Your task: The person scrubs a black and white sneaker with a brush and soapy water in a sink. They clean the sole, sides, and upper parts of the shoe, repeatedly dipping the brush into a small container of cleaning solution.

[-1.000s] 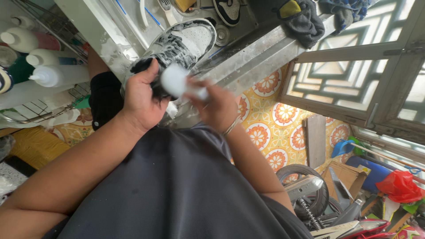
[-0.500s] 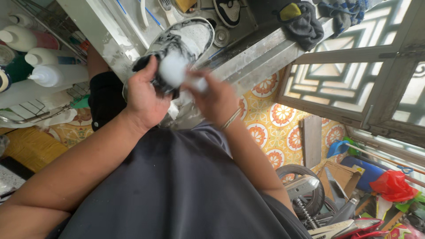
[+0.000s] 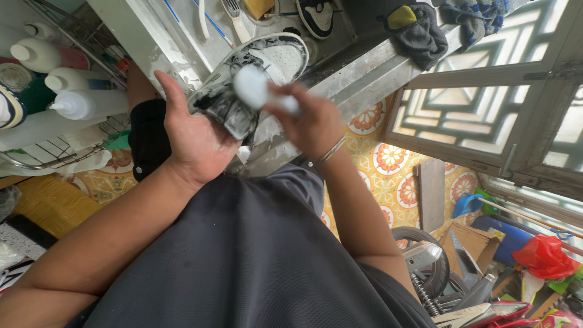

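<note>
My left hand (image 3: 193,138) cups the heel of a soapy black-and-white sneaker (image 3: 258,73), sole up, over a metal sink (image 3: 358,79). My right hand (image 3: 311,124) grips a foam-covered white brush (image 3: 255,86) and presses its head against the side of the sneaker. A silver bracelet sits on my right wrist. A second sneaker (image 3: 316,13) lies farther back in the sink.
White squeeze bottles (image 3: 82,103) lie on a wire rack at the left. A dark rag with a yellow sponge (image 3: 413,27) rests on the sink's edge. A latticed window (image 3: 486,103) is at the right. A tyre (image 3: 425,261), cardboard and a red bag (image 3: 546,255) clutter the patterned floor.
The brush has moved from the heel up along the sneaker's side. My left thumb has come off the shoe and now points upward, and the sneaker is tilted more toward me.
</note>
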